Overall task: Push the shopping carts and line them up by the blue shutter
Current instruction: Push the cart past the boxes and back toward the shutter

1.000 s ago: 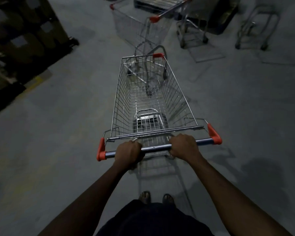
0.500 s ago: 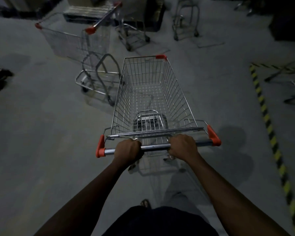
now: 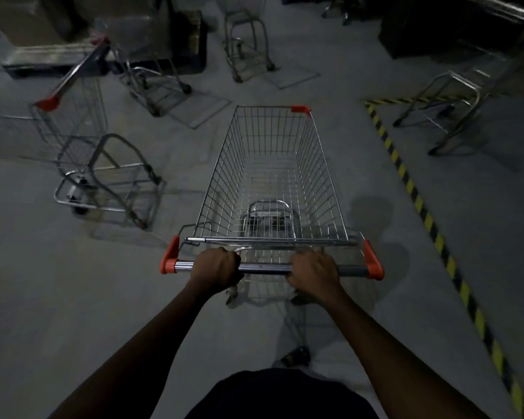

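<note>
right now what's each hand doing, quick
Left hand: closed around the cart handle.
Right hand: closed around the same handle.

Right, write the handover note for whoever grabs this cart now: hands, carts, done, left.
Left hand and right hand: both closed on the handle bar of the empty shopping cart, which points straight ahead.
Second cart stands ahead to the left, turned sideways. Bare cart frames stand farther off, such as one at the top centre and one beyond the yellow-black floor stripe on the right.
Done: one cart in hand on open floor.
Left: no blue shutter in view; nothing lined up yet. Find it, park this cart, fetch the others.
</note>
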`<state>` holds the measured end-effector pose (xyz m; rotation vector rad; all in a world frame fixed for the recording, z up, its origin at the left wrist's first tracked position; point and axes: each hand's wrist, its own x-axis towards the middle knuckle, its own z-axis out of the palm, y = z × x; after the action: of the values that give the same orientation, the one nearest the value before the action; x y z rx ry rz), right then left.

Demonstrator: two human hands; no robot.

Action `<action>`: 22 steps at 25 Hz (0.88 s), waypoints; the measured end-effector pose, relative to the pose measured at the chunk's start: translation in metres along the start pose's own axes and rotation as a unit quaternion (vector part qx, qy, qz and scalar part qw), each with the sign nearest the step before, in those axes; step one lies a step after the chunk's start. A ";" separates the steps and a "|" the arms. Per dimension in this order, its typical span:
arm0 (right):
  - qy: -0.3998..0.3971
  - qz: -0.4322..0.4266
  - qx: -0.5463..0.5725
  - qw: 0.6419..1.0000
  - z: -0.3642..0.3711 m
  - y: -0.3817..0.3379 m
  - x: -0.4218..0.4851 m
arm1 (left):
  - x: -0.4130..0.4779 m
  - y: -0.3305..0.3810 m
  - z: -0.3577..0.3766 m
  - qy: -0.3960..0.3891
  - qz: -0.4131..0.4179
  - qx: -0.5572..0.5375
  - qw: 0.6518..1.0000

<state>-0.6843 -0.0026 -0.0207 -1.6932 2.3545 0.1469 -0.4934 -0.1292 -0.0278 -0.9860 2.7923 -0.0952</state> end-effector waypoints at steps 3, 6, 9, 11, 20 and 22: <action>-0.003 0.025 0.009 1.000 -0.007 0.029 0.019 | 0.046 0.010 -0.013 -0.005 0.037 0.001 0.999; -0.006 0.047 0.025 0.999 -0.017 0.058 0.034 | 0.087 0.021 -0.022 -0.010 0.061 0.006 0.998; 0.004 0.080 0.052 0.995 -0.021 0.098 0.052 | 0.137 0.042 -0.032 -0.018 0.086 0.017 0.996; 0.019 0.108 0.067 0.992 -0.021 0.121 0.061 | 0.167 0.055 -0.040 -0.023 0.102 0.017 0.994; 0.034 0.196 0.099 0.975 -0.042 0.237 0.134 | 0.345 0.110 -0.067 0.014 0.216 0.058 0.975; 0.043 0.226 0.117 0.966 -0.050 0.270 0.151 | 0.393 0.130 -0.073 0.023 0.233 0.055 0.971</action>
<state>-0.9912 -0.0655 -0.0250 -1.0587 2.6630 -0.1279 -0.8875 -0.2745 -0.0293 -0.2883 2.9387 -0.2063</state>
